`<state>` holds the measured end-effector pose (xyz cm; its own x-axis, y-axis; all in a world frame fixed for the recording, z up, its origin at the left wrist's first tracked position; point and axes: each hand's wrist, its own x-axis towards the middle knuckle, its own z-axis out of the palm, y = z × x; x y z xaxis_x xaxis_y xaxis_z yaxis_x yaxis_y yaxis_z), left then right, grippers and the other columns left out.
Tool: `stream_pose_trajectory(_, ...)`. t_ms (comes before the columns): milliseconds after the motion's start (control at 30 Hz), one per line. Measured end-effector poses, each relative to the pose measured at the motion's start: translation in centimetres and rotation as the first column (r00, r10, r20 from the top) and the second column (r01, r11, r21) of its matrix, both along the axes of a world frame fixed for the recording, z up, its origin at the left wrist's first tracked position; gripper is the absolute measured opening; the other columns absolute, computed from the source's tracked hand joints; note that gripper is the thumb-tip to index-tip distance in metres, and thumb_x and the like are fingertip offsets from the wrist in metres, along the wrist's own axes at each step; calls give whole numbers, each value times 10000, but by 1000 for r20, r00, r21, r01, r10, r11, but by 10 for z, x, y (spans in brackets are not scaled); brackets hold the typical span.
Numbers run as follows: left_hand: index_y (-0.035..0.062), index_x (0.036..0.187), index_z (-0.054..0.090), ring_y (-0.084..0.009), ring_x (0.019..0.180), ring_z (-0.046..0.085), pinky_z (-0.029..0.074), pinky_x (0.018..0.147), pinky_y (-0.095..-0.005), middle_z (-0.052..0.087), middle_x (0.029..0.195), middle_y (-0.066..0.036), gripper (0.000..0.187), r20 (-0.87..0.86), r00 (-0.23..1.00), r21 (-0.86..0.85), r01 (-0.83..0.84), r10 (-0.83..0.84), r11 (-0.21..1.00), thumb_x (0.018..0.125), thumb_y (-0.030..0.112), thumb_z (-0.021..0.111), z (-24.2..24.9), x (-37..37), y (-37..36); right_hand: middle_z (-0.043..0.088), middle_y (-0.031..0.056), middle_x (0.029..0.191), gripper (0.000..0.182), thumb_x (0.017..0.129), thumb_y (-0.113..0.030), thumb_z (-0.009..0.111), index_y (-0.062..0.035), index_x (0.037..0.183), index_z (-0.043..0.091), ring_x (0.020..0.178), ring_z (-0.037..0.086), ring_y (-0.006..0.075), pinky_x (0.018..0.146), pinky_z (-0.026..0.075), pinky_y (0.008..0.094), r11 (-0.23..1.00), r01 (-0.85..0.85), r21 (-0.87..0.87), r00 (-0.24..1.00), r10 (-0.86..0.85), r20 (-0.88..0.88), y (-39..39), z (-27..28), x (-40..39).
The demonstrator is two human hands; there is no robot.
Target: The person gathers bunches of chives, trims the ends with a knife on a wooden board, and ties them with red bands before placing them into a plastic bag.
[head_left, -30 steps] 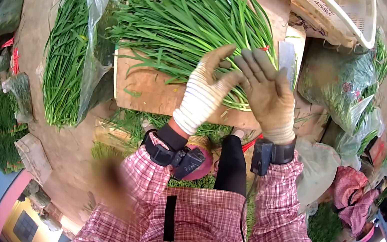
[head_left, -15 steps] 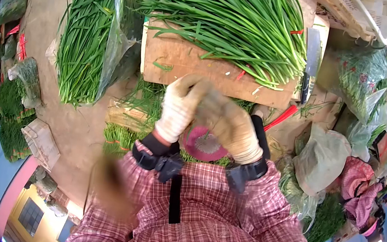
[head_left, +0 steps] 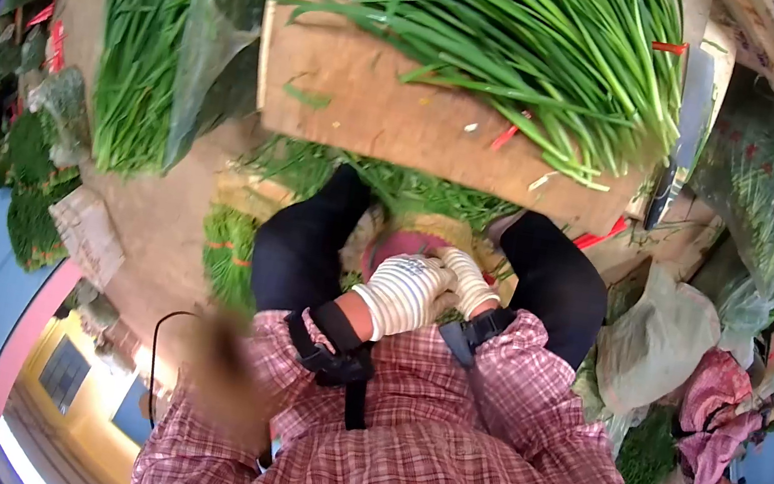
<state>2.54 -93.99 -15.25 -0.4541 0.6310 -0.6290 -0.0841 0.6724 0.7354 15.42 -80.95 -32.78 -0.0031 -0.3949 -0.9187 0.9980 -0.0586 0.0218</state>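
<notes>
My left hand (head_left: 402, 293) and my right hand (head_left: 467, 283), both in white work gloves, meet low in front of my lap. Their fingers are curled together, and what lies between them, if anything, is hidden. Just beyond them, between my knees, is a round pink object (head_left: 395, 243), partly covered by the hands. Farther forward, a big bunch of long green leafy stalks (head_left: 499, 47), like garlic chives, lies on a wooden board (head_left: 378, 104), with a red tie (head_left: 670, 48) around it. A knife (head_left: 694, 103) rests at the board's right end.
More green stalks (head_left: 142, 51) stand in a clear plastic bag (head_left: 198, 40) at left. Banded small bundles (head_left: 229, 253) lie beside my left knee. Loose cuttings (head_left: 396, 183) cover the floor below the board. At right are bagged greens (head_left: 770, 191) and a pale sack (head_left: 661, 336).
Both hands have come down from near the board's front edge to my lap and stay together. My knees now show, and the view has shifted, bringing the board nearer.
</notes>
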Motion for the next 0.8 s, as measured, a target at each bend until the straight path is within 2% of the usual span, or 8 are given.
stream_pose_trajectory(67, 81, 933, 689, -346, 823, 638, 508, 737, -416, 664, 884, -183, 201, 33, 993, -36, 111, -110, 993, 826, 230, 608, -32, -10, 9, 646, 101, 1109, 292, 921, -175, 426, -22, 1074, 623, 1018, 586, 214, 927, 448, 311, 994, -54, -96, 909, 9, -417, 15, -53, 40)
stream_pose_trajectory(133, 71, 949, 689, -351, 826, 639, 507, 739, -425, 663, 880, -193, 251, 26, 998, 8, 52, -52, 999, 846, 272, 581, -70, -15, 3, 615, 106, 1194, 342, 918, -291, 445, -64, 1115, 608, 1105, 553, 225, 972, 427, 311, 739, -594, 317, 304, 572, -762, 9, 4, -37)
stream_pose_trajectory(233, 81, 991, 684, -371, 849, 631, 504, 762, -444, 663, 926, -192, 286, -75, 996, -54, 50, -54, 997, 887, 302, 534, -110, -28, -7, 671, 149, 1075, 336, 886, -273, 445, -127, 1070, 685, 999, 645, 315, 802, 523, 428, 365, -696, 618, -63, 827, -559, -10, 22, -78)
stream_pose_trajectory(400, 115, 1170, 591, -347, 1127, 531, 437, 952, -447, 589, 1203, -168, 349, -355, 918, -62, 166, -177, 984, 918, 338, 499, -191, -14, -20, 673, 204, 973, 400, 818, -367, 580, -41, 1029, 675, 892, 644, 379, 816, 500, 466, 437, -710, 553, 90, 834, -544, -6, 12, -106)
stream_pose_trajectory(533, 112, 1253, 507, -296, 1128, 537, 439, 975, -406, 570, 1245, -146, 385, 82, 993, 134, -96, 86, 986, 959, 342, 411, -246, 1, -53, 671, 192, 990, 394, 798, -375, 616, -63, 1030, 675, 975, 618, 371, 891, 462, 437, 480, -677, 558, 98, 810, -578, -4, -8, -113)
stream_pose_trajectory(600, 112, 1266, 484, -277, 1117, 542, 441, 976, -395, 570, 1243, -134, 388, 375, 878, 200, -389, 297, 899, 973, 343, 377, -266, 11, -62, 674, 184, 971, 370, 795, -353, 625, -61, 1016, 680, 954, 622, 372, 866, 473, 442, 518, -648, 557, 153, 806, -572, -9, -22, -112)
stream_pose_trajectory(667, 124, 1363, 448, -273, 1271, 444, 355, 1075, -410, 479, 1390, -117, 555, 965, 42, -87, -879, 258, 469, 970, 500, 338, -280, -9, -48, 673, 192, 965, 346, 804, -337, 624, -52, 990, 687, 914, 631, 377, 829, 489, 456, 584, -507, 634, 135, 780, -611, -11, -34, -104)
stream_pose_trajectory(800, 85, 1228, 523, -293, 1053, 555, 434, 964, -388, 592, 1188, -126, 415, 284, 933, 507, -344, 223, 791, 965, 377, 390, -289, -11, -33, 656, 241, 806, 324, 818, -301, 614, 4, 906, 680, 754, 640, 394, 719, 512, 466, 461, -549, 697, 0, 834, -551, -11, -9, -112)
